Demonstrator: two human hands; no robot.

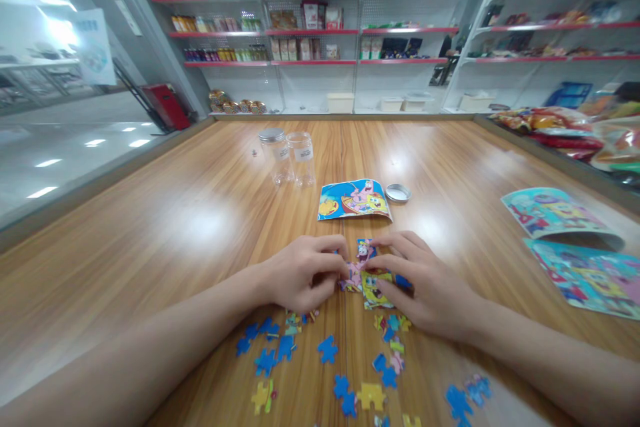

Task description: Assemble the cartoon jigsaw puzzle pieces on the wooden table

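A partly joined jigsaw puzzle (377, 288) with pink and yellow cartoon figures lies flat on the wooden table. My left hand (310, 273) is closed at its left edge, fingertips pressed on a pink jigsaw piece (354, 276); part of that piece is hidden under the fingers. From the other side, my right hand (425, 280) holds the joined section, thumb and fingertips on its top and right edge. Loose blue jigsaw pieces (328, 349) and yellow jigsaw pieces (371, 397) are scattered nearer to me. Just beyond my hands is a curled picture card (355, 200) with similar figures.
Two clear plastic jars (303, 163) stand farther back, one with a silver lid. A loose metal lid (399, 193) lies beside the card. Two more picture cards (593, 278) are at right. Snack bags (550, 127) and stocked shelves (310, 30) border the table.
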